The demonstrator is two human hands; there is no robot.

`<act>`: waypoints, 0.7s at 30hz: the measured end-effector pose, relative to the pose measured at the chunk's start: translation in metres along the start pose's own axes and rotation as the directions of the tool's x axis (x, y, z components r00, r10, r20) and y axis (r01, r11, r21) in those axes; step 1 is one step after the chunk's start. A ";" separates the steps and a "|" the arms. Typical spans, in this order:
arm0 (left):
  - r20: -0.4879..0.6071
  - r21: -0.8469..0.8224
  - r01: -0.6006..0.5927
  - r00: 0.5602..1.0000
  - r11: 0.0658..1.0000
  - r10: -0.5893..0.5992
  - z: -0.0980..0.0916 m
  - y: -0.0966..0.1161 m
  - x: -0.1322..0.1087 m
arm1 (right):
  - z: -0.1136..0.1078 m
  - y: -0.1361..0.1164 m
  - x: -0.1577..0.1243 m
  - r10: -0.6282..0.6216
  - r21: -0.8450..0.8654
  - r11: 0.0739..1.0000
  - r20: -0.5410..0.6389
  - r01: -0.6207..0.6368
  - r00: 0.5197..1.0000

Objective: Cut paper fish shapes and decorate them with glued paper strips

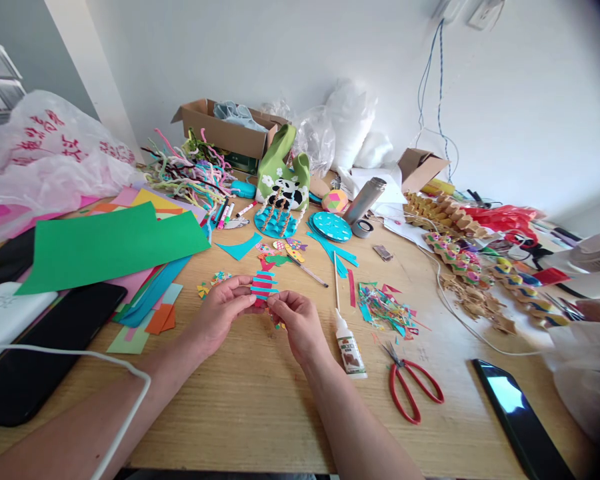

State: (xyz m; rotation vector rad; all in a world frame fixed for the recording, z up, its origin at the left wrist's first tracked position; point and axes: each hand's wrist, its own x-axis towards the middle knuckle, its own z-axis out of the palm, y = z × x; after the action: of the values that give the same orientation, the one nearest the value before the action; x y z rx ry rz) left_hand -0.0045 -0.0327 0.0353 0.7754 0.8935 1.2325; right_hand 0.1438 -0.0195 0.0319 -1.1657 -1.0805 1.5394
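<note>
Between my two hands is a small red paper piece (263, 285) with blue strips across it, some sticking out past its edges. My left hand (225, 308) grips its left side between thumb and fingers. On the lower right, my right hand (295, 320) pinches the piece near the end of a blue strip. Small colourful paper cutouts (293, 248) lie just beyond my hands. To the right are a white glue bottle (350, 352) with a long nozzle, red-handled scissors (409, 383) and a heap of paper scraps (387, 308).
Green card sheets (105, 243) and a black phone (50, 353) lie left. Another phone (520, 413) is at right front. A panda bag (283, 177), a steel flask (365, 200) and a cardboard box (230, 130) stand behind. A white cable (460, 310) crosses the right side.
</note>
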 end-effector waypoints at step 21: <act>-0.042 0.090 -0.007 0.999 0.996 0.011 -0.001 -0.001 0.002 | 0.002 0.000 -0.001 -0.018 -0.051 0.999 -0.018 0.017 1.000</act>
State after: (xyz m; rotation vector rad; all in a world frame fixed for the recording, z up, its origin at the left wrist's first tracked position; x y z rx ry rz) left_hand -0.0043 -0.0306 0.0336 0.8287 0.9865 1.2268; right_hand 0.1422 -0.0206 0.0323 -1.1994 -1.1202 1.4922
